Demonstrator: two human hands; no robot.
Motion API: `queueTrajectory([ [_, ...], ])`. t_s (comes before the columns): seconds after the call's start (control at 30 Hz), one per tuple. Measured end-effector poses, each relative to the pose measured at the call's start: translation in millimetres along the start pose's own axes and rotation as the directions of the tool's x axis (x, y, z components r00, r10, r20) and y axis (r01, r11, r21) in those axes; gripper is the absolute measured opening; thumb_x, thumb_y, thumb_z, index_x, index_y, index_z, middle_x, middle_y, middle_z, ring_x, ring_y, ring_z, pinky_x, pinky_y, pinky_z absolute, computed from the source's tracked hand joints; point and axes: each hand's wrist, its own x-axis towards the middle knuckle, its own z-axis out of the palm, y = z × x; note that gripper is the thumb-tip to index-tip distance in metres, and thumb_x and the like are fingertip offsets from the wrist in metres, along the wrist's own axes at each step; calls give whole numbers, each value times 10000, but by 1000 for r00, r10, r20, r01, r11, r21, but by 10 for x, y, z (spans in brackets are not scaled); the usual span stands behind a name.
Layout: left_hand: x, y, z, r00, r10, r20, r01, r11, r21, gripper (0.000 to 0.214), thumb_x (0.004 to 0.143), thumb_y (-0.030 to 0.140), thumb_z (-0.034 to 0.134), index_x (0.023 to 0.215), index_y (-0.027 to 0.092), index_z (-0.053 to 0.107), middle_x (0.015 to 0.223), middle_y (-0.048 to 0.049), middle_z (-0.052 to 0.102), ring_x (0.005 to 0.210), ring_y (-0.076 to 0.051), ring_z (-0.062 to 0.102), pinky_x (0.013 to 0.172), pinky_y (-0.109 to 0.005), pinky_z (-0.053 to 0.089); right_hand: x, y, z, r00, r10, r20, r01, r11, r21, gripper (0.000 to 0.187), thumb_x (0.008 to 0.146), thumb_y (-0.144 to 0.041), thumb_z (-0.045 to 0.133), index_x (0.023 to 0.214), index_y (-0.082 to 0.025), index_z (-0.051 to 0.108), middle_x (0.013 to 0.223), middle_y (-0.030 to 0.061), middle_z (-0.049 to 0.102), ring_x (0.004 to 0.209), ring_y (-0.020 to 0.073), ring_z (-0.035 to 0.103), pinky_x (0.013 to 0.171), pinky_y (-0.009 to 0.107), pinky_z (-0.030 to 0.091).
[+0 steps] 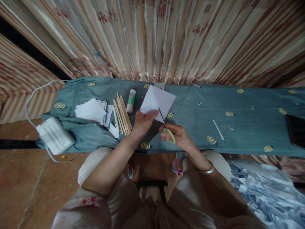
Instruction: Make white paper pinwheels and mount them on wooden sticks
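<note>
My left hand [145,121] pinches the near left edge of a square sheet of white paper [158,97], held above the cloth. In my right hand [177,135] is a pair of scissors [169,135] with light green handles. Their dark blades reach to the paper's lower part, beside my left thumb; whether the paper lies between the blades I cannot tell. Left of my left hand lie several thin wooden sticks [122,114]. A glue stick [131,100] with a green and white label is just beyond them. Further left is a pile of white paper pieces [91,110].
A patterned blue-green cloth [190,127] covers the long narrow table. On it are a thin paper strip [218,129], a white corded box [56,136] at the left and a dark flat object [295,130] at the right edge. Paper scraps [267,190] heap at lower right. A curtain hangs behind.
</note>
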Motion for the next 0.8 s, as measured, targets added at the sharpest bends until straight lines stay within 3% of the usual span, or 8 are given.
queueTrajectory([
  [0.8, -8, 9, 12, 1000, 11, -1, -11, 1000, -28, 188, 605, 275, 771, 628, 135, 646, 597, 6, 623, 523, -107, 546, 507, -224, 442, 8, 19, 11, 999, -1, -39, 1, 1000, 4, 463, 512, -518, 902, 755, -193, 680, 539, -58, 592, 473, 85, 548, 471, 220, 446],
])
